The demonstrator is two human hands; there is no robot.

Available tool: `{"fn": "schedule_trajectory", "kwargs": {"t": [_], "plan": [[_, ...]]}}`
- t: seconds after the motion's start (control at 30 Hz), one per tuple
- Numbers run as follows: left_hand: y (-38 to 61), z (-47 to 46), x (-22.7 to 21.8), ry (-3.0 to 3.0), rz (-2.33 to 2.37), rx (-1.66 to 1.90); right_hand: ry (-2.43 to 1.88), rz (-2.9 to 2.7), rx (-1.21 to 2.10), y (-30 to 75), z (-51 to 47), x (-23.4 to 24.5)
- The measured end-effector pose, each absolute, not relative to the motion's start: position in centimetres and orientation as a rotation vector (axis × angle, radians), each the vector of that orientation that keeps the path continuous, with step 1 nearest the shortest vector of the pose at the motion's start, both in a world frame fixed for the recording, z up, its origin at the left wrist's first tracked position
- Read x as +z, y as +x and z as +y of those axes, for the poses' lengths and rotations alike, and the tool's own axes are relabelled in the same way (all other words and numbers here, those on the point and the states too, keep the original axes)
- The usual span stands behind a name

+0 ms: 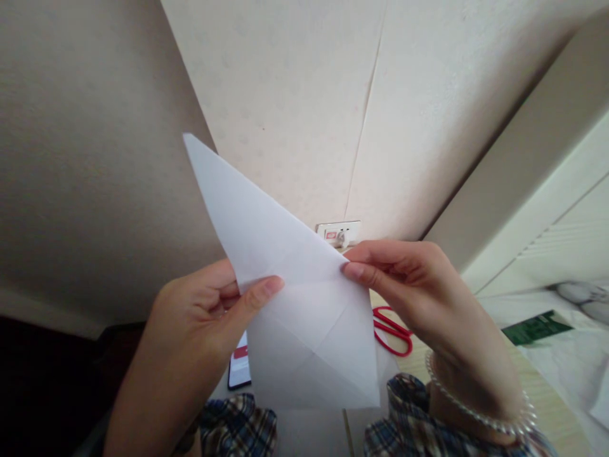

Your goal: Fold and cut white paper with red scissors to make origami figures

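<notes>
A white sheet of paper (304,330) is held up in front of me, folded so that its upper part narrows to a point at the upper left. Crossing crease lines show on its lower half. My left hand (209,317) pinches the left edge, its thumb lying on the front face and the other fingers behind. At the right, my right hand (404,273) grips the folded upper edge near the corner between thumb and index finger.
Red-handled scissors (392,331) lie on the light wooden table (537,387) behind the paper. A phone (239,368) is partly covered at the left. A wall socket (339,233) with a plug sits beyond. A green packet (536,327) lies at the right.
</notes>
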State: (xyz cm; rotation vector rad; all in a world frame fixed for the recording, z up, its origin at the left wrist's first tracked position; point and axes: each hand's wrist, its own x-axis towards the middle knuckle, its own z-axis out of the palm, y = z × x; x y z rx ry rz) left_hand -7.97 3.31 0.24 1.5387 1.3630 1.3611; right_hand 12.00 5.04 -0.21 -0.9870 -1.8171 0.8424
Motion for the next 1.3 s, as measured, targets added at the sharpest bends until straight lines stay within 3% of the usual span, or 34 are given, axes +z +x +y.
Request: {"fn": "schedule_trajectory", "kwargs": {"t": [0.37,0.57,1.0,1.13,1.3], "plan": [[-8.1,2.9,0.5,1.641,1.469,1.112,-1.061,-1.700,0.659,10.2,4.6,0.0],[-8.4,3.2,-0.1,1.769,1.417,0.922,-0.979,-1.636,0.817,10.0,4.7,0.0],[-7.3,3.3,-0.2,2.195,1.409,0.678,-0.928,-1.614,0.814,10.1,4.7,-0.1],[-7.4,3.6,-0.4,2.357,1.510,0.852,-0.837,-1.635,0.730,11.0,4.8,0.0],[-8.0,3.7,-0.9,2.472,1.728,1.364,-0.910,-1.714,0.695,12.6,4.8,0.5]]}}
